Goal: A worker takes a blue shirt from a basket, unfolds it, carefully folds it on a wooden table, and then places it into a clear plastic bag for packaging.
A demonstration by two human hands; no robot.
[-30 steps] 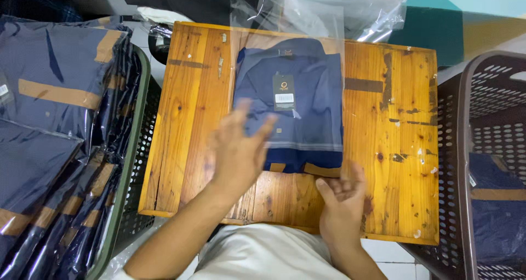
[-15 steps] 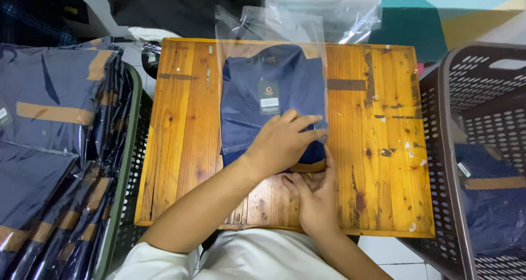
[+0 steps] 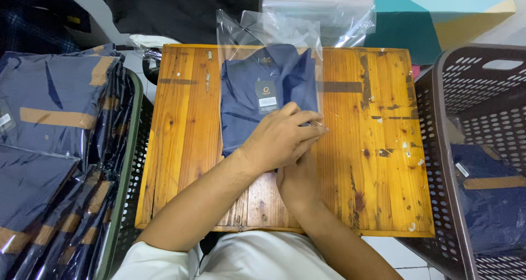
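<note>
A folded navy shirt [image 3: 241, 104] with a grey hang tag [image 3: 267, 88] lies inside a clear plastic bag [image 3: 241, 33] on the wooden table [image 3: 372, 148]. The bag's open end sticks out past the far table edge. My left hand [image 3: 279, 140] rests on the shirt's near right corner, fingers closed together on the bag's right edge. My right hand [image 3: 298, 178] lies under the left one at the shirt's near edge. Its fingers are hidden.
A stack of bagged navy shirts with tan stripes [image 3: 49, 110] fills a green basket [image 3: 129, 148] on the left. A brown slotted basket [image 3: 438, 121] on the right holds another bagged shirt [image 3: 493, 203]. Spare clear bags [image 3: 318, 6] lie beyond the table.
My left hand came down from above the table onto the shirt, over my right hand. The shirt now sits slightly farther up inside the bag.
</note>
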